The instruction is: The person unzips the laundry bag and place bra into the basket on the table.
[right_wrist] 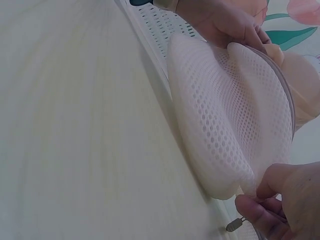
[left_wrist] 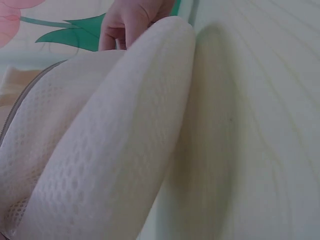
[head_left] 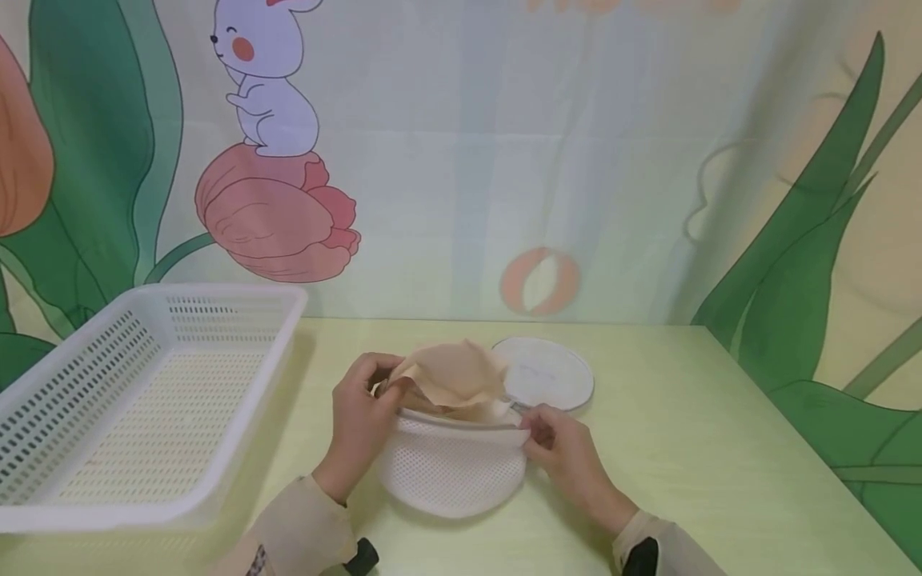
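Observation:
A white mesh laundry bag (head_left: 454, 468) stands on the table with its zippered mouth open. Beige cloth (head_left: 454, 372) bulges out of that mouth. My left hand (head_left: 365, 416) grips the bag's rim at the left, its fingers partly hidden behind the cloth and rim. At the right end of the rim, my right hand (head_left: 565, 456) pinches the edge between thumb and fingers. A grey zipper pull (right_wrist: 234, 225) hangs by the right fingertips. Behind the bag lies a round white panel (head_left: 551, 372) with a grey edge; whether it joins the bag is hidden.
A white plastic basket (head_left: 248, 416) with slotted walls stands at the left of the pale yellow-green table (head_left: 706, 472). A printed curtain (head_left: 432, 160) with a rabbit and flowers hangs along the table's back edge.

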`<state>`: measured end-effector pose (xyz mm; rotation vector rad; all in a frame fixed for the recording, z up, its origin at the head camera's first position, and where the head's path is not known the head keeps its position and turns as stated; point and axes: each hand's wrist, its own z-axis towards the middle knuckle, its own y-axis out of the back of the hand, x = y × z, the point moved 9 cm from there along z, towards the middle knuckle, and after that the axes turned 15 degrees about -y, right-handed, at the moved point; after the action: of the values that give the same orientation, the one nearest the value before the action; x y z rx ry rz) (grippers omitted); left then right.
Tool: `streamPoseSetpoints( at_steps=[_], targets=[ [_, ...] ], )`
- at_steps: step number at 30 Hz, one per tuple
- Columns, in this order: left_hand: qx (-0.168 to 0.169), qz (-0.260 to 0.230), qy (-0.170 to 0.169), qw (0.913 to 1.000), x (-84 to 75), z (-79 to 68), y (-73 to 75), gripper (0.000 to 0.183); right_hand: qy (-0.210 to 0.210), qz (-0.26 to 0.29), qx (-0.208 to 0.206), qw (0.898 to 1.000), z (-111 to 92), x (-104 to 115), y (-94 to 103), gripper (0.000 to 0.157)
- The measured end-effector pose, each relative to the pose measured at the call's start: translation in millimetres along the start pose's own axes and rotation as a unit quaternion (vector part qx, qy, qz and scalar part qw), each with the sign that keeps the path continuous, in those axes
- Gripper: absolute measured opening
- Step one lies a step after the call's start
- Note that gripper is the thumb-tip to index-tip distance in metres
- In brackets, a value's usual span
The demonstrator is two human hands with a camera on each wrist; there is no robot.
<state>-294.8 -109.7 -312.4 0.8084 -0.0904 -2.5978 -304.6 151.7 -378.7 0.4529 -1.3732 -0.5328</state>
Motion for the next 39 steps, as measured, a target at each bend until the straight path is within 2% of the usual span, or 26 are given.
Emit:
streamPoseSetpoints(
  at_steps=[6,17,24,28,33,39],
  targets=[
    [-0.033,-0.017,-0.005,0.9993,-6.6,4.3,4.5,0.017,0.001,0.004,0.005,1.0,-2.2,1.2,-0.2,0.025],
    [-0.056,-0.062,-0.017,0.9964,-18.5,13.5,-0.3,0.016,-0.002,0.004,0.015,1.0,-1.5,0.1,-3.6,0.026],
    [-0.065,-0.09,0.02,0.9936,-19.1,19.6,-6.9,0.017,0.004,0.004,0.015,1.0,-1.1,0.1,-2.8,0.026],
    [-0.068,-0.086,0.041,0.9931,-16.6,22.8,-7.5,0.016,0.003,0.003,0.017,1.0,-0.7,-0.2,-3.0,0.025],
    [-0.047,-0.06,0.068,0.9948,-12.3,27.1,-9.4,0.015,0.01,0.009,0.018,1.0,-1.6,0.9,-2.4,0.025],
    [0.024,-0.032,0.083,0.9957,-8.1,27.9,-19.0,0.013,0.043,0.012,0.008,0.999,-4.1,5.1,-0.8,0.027]
  ],
)
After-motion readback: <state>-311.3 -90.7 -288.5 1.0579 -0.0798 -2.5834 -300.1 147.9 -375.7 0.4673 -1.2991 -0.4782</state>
